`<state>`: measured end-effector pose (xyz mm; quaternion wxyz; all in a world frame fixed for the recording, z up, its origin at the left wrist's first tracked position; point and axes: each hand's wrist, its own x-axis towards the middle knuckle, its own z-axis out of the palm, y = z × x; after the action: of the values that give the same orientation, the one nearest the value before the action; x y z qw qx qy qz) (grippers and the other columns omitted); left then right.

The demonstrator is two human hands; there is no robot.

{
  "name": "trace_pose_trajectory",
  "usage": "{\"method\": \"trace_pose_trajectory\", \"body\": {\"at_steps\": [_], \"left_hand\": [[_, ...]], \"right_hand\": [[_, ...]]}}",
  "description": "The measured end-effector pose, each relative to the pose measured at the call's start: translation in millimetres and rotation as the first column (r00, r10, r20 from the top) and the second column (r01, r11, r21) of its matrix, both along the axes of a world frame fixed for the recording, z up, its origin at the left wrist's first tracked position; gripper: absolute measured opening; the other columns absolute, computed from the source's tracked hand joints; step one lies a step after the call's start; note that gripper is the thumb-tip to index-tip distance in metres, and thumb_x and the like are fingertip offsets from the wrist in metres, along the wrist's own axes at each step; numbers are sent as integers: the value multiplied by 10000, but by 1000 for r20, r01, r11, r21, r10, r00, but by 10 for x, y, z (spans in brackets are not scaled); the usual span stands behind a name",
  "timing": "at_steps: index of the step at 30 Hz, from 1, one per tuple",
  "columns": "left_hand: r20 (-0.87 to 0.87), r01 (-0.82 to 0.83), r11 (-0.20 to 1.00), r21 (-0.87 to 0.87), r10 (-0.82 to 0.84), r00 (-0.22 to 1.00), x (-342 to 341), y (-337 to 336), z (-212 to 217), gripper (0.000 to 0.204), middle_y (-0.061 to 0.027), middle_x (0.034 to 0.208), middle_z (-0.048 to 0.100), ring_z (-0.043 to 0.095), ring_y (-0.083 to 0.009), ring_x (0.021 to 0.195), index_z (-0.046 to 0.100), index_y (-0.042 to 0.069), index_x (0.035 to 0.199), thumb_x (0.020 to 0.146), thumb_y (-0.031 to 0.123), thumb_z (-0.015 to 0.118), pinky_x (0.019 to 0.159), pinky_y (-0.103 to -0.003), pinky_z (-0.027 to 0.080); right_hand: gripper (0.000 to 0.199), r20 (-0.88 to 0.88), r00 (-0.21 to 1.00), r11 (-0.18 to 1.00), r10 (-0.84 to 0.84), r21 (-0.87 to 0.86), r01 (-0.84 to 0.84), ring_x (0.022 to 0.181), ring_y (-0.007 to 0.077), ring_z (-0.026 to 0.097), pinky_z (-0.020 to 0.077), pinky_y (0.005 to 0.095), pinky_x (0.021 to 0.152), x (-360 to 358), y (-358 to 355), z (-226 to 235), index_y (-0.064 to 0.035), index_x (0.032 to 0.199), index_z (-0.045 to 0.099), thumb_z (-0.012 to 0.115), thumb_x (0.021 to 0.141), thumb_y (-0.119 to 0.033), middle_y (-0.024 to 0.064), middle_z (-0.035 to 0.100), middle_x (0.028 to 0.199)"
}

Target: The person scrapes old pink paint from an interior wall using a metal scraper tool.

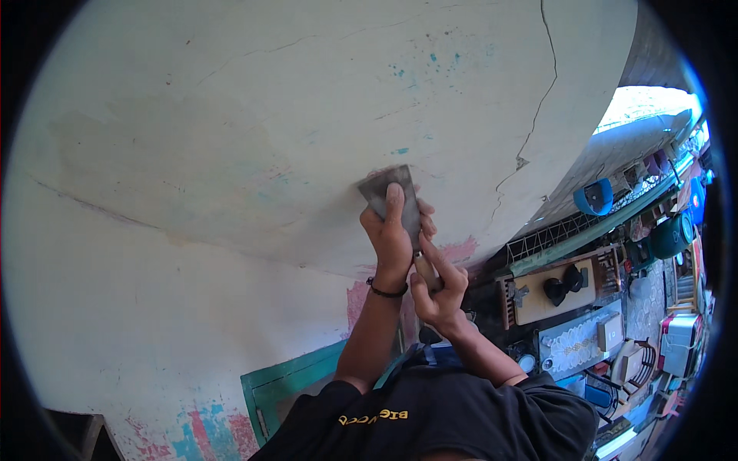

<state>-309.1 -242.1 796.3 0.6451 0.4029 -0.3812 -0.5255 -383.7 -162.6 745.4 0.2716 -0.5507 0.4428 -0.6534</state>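
Scraping is under way: left hand [390,240] presses the scraper blade [392,198] flat against the pale ceiling [254,115], fingers closed over it, while right hand [438,288] grips its handle at five o'clock. Next stroke likely needs steady, even pressure.

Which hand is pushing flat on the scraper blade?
The left hand, wearing a dark wristband, presses its fingers along the scraper. The right hand grips the handle below.
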Motion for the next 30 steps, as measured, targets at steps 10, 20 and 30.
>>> {"method": "trace_pose_trajectory", "body": {"at_steps": [10, 20, 30], "left_hand": [[1, -23, 1000, 15, 23, 1000, 26, 25, -160, 441, -120, 658, 633, 562, -152, 452, 608, -47, 1011, 1032, 391, 565, 414, -284, 440], [-27, -7, 1000, -17, 6, 1000, 42, 5, -170, 417, -119, 669, 634, 576, -159, 472, 612, -50, 979, 1052, 356, 552, 432, -280, 456], [-27, 3, 1000, -13, -3, 1000, -48, -2, -94, 463, -115, 658, 628, 565, -161, 456, 609, -46, 988, 1026, 414, 578, 416, -286, 440]], "right_hand": [[549, -4, 999, 999, 32, -40, -33, 606, 154, 709, 541, 258, 600, -17, 46, -91, 88, 1269, 634, 573, 729, 5, 183, 732, 814], [558, -36, 999, 999, 22, -41, -23, 615, 161, 710, 543, 262, 615, -3, 27, -114, 69, 1283, 636, 585, 731, 5, 180, 732, 826], [549, -55, 998, 1000, 11, -10, -12, 648, 175, 730, 550, 265, 626, -59, 5, -70, 69, 1285, 633, 582, 741, 8, 204, 733, 851]]}}
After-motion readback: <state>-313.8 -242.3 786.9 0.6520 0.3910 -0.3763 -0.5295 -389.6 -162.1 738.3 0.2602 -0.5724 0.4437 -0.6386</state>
